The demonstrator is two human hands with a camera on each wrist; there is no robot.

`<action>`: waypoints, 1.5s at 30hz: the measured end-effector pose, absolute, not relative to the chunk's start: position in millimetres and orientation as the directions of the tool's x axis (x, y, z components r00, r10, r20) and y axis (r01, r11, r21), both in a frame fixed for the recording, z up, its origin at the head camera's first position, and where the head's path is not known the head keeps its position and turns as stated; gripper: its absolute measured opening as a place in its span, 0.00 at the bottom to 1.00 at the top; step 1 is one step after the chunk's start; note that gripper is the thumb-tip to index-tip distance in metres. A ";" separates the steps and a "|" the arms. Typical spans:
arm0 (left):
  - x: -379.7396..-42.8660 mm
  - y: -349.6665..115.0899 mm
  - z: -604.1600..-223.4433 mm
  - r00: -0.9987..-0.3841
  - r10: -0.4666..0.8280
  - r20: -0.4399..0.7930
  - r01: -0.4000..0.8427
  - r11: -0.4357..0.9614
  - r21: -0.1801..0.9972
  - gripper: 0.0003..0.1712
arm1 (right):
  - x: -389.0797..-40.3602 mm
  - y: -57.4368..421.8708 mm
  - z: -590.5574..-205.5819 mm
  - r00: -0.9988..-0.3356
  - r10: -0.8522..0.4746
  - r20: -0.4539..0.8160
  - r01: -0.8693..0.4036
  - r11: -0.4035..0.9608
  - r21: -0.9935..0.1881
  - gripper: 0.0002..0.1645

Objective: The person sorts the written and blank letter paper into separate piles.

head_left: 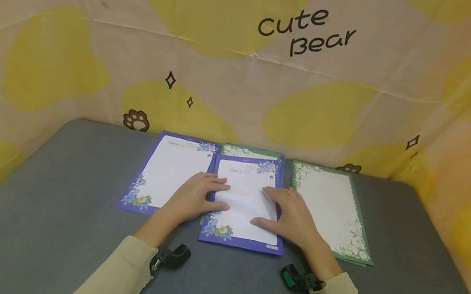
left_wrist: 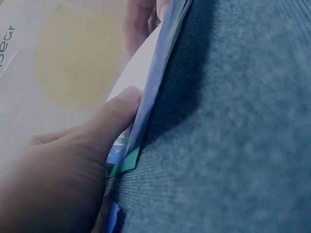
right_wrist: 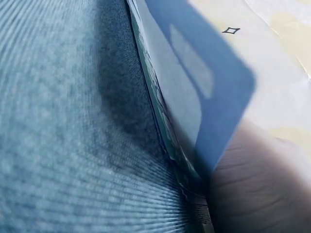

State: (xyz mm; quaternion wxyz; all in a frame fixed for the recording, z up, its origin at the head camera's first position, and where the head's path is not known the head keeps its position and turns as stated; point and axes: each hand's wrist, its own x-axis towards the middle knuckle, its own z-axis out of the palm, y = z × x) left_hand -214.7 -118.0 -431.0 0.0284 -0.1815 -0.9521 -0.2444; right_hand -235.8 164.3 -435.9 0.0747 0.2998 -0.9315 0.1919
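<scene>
A purple-bordered sheet of paper (head_left: pixel 245 227) with blue flowers at its corners lies in front of the person, over other sheets. My left hand (head_left: pixel 196 195) rests on its left side, thumb and fingers extended over the white area. Across from it, my right hand (head_left: pixel 291 217) lies over the right side with thumb and fingers spread. The left wrist view has the left thumb (left_wrist: pixel 119 109) pressing near the sheet's front edge, with green paper (left_wrist: pixel 127 162) beneath. In the right wrist view a purple corner (right_wrist: pixel 226 97) stands raised beside the right hand (right_wrist: pixel 262 179).
Another purple-bordered sheet (head_left: pixel 178 174) lies to the left. Green-bordered sheets (head_left: pixel 328 210) lie at the right, and a green-edged one (head_left: pixel 253 151) shows behind the middle sheet. The grey table (head_left: pixel 38 217) meets a patterned cloth (head_left: pixel 229 77) at the back.
</scene>
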 end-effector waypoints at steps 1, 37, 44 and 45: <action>-214.4 -117.7 -430.6 -0.934 0.325 0.146 0.355 0.813 0.462 0.32 | -235.7 164.4 -435.8 -0.810 -0.532 0.247 -0.587 0.747 -0.313 0.51; -215.1 -120.8 -436.5 -0.912 0.233 0.337 0.385 0.766 0.515 0.26 | -238.4 170.6 -432.6 -0.931 -0.149 0.334 -0.351 0.615 -0.706 0.33; -216.8 -120.0 -437.3 -0.908 0.226 0.354 0.402 0.713 0.575 0.28 | -234.6 161.9 -425.7 -0.956 -0.203 0.211 -0.277 0.393 -0.877 0.29; -217.2 -119.8 -437.3 -0.907 0.234 0.349 0.405 0.705 0.582 0.28 | -234.1 161.3 -424.9 -0.956 -0.210 0.205 -0.272 0.379 -0.884 0.28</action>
